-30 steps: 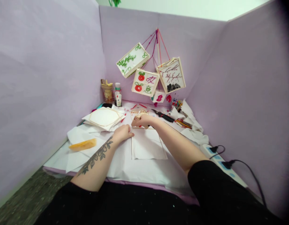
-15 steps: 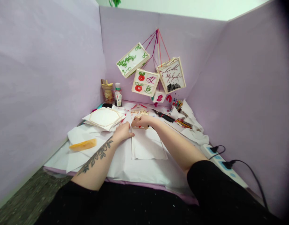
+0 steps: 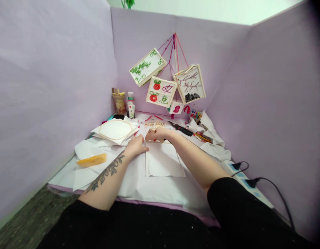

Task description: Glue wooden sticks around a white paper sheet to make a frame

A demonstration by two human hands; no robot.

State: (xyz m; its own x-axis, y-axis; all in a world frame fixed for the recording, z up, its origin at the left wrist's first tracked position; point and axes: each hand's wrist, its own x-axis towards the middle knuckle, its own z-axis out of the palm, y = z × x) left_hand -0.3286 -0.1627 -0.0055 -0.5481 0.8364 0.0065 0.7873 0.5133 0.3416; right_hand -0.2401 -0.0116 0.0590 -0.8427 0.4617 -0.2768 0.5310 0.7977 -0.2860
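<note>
grasping a brown block (image 3: 150, 134), in head view, the right hand (image 3: 160, 133) is at the white sheet's (image 3: 163, 161) far edge. the left hand (image 3: 135, 145), fingers bent, is by its left corner; what it grips, i cannot tell.

The sheet (image 3: 163, 162) is plain white, the block (image 3: 149, 136) tan with red. Green vines pattern the left box (image 3: 147, 67); red fruit, with purple and green characters, the middle box (image 3: 161, 91); brown branches over black, the right box (image 3: 190, 84) — all cream-edged. The walls (image 3: 58, 69) are pale lilac, the sleeves (image 3: 227, 197) black, the strip (image 3: 91, 160) yellow-orange; dark leaves pattern the left forearm (image 3: 112, 181).
</note>
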